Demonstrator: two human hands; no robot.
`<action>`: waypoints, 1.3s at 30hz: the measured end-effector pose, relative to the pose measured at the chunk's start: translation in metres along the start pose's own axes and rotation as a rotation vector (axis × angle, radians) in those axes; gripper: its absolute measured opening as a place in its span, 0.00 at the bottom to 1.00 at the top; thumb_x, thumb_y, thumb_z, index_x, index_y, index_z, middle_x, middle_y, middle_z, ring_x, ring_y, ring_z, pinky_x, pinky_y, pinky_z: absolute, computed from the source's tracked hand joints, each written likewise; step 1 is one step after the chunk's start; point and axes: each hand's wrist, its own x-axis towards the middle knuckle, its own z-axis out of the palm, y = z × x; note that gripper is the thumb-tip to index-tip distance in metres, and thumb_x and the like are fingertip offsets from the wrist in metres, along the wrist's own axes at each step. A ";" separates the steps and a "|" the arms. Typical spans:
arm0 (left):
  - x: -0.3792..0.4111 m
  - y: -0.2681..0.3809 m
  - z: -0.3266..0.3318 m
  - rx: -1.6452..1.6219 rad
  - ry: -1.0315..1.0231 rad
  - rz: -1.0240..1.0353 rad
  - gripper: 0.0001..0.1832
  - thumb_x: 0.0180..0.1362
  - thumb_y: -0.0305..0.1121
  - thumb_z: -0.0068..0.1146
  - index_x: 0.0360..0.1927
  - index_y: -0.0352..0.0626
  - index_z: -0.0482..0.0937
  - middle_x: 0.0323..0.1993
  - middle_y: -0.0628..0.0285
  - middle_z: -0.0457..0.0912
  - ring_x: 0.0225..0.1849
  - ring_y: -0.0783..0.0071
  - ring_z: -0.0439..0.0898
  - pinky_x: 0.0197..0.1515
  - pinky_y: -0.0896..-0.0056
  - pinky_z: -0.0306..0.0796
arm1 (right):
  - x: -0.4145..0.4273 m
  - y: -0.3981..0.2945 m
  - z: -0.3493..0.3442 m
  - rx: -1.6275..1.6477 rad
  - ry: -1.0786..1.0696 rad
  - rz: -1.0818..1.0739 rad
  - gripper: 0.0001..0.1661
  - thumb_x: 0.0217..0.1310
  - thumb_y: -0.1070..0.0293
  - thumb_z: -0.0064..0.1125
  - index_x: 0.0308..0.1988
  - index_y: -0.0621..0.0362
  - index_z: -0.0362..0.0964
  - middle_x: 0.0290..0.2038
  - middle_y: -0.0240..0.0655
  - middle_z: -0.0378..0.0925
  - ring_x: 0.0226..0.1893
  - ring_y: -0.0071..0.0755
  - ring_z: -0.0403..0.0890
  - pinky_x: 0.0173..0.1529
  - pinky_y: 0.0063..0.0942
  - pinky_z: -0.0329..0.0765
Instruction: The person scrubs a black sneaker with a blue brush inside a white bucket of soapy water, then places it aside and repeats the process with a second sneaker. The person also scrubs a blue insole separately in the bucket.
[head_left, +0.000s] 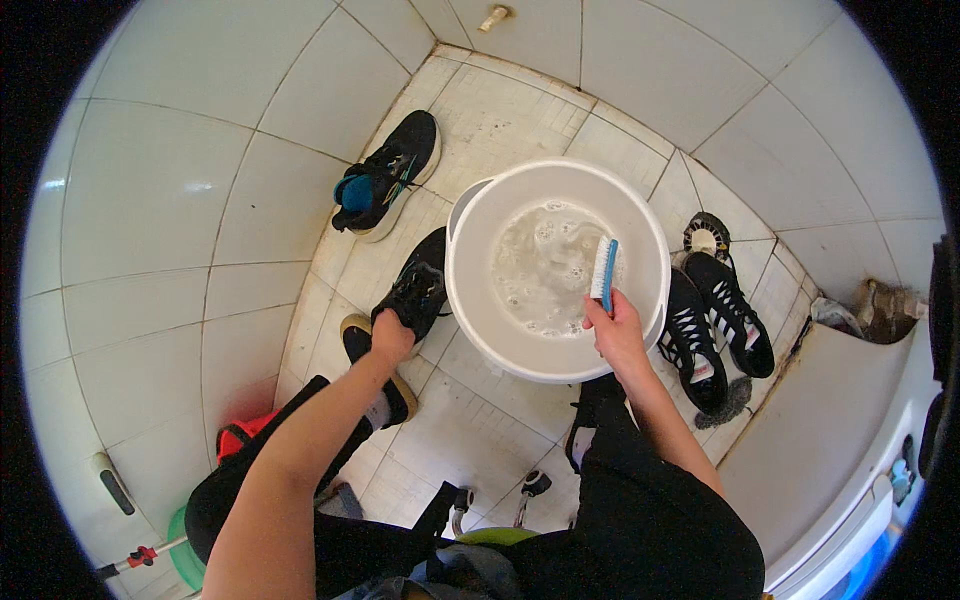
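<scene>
My left hand (395, 337) is tucked into the ankle opening of a black sneaker (418, 281) and holds it; the fingers are hidden inside. The shoe stays just left of a white plastic bucket (474, 262). In my right hand (621, 334) is a scrub brush (604, 270) with a blue back and white bristles, held by its lower end over the bucket. Cloudy, sudsy water (551, 262) with bubbles covers the bucket's bottom. A similar black sneaker (397, 169) with a blue lining rests on the tiles at the upper left.
Black shoes with white stripes (709, 322) lie right of the bucket, near a round floor drain (706, 234) and a grey fuzzy pad (725, 403). A white fixture (817, 397) stands at right. Tiled walls (157, 180) enclose the floor. Stool casters (535, 482) show below.
</scene>
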 end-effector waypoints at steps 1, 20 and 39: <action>0.008 -0.001 -0.006 0.004 -0.081 -0.056 0.15 0.47 0.23 0.56 0.38 0.24 0.75 0.45 0.33 0.77 0.49 0.39 0.77 0.51 0.52 0.74 | 0.000 0.000 0.001 0.006 -0.005 0.005 0.15 0.65 0.65 0.55 0.45 0.67 0.70 0.27 0.31 0.74 0.26 0.23 0.76 0.34 0.23 0.73; -0.034 0.005 -0.025 0.312 0.059 0.358 0.12 0.52 0.27 0.56 0.39 0.32 0.74 0.40 0.41 0.77 0.41 0.45 0.81 0.41 0.51 0.78 | -0.003 0.013 0.005 -0.007 -0.020 -0.051 0.10 0.67 0.61 0.55 0.40 0.55 0.71 0.23 0.25 0.72 0.15 0.15 0.62 0.18 0.18 0.58; -0.038 0.008 -0.090 -0.042 0.120 0.138 0.13 0.48 0.36 0.58 0.27 0.33 0.78 0.28 0.50 0.81 0.29 0.56 0.79 0.35 0.62 0.71 | -0.008 0.010 0.011 -0.030 -0.056 -0.032 0.13 0.66 0.65 0.54 0.43 0.65 0.71 0.27 0.32 0.74 0.28 0.24 0.77 0.35 0.24 0.72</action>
